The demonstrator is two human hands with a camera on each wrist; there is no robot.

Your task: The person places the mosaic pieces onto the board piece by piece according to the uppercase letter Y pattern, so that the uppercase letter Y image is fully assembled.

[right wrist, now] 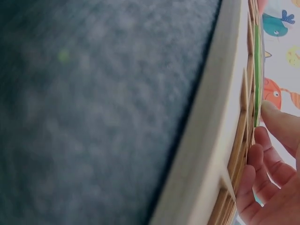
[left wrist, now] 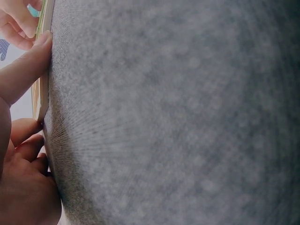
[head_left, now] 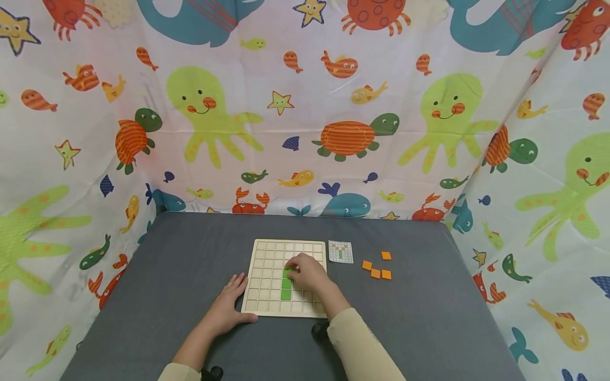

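A pale wooden grid board (head_left: 267, 264) lies on the grey table. Green square tiles (head_left: 286, 294) form a column in its cells. My right hand (head_left: 307, 271) is over the board, its thumb and forefinger pinching the uppermost green tile (head_left: 286, 273), partly hidden by the fingers. In the right wrist view the thumb and fingertips are close to the green tiles (right wrist: 257, 79). My left hand (head_left: 227, 306) rests at the board's near left corner, thumb on the front edge and fingers along the left side. The left wrist view shows its thumb (left wrist: 28, 65) touching the board's edge (left wrist: 42, 89).
Right of the board lies a small card (head_left: 340, 252) printed with a coloured grid pattern. Several orange square tiles (head_left: 375, 273) lie loose farther right. The grey table (head_left: 410, 328) meets a cloth (head_left: 295, 174) printed with sea animals at its back and sides.
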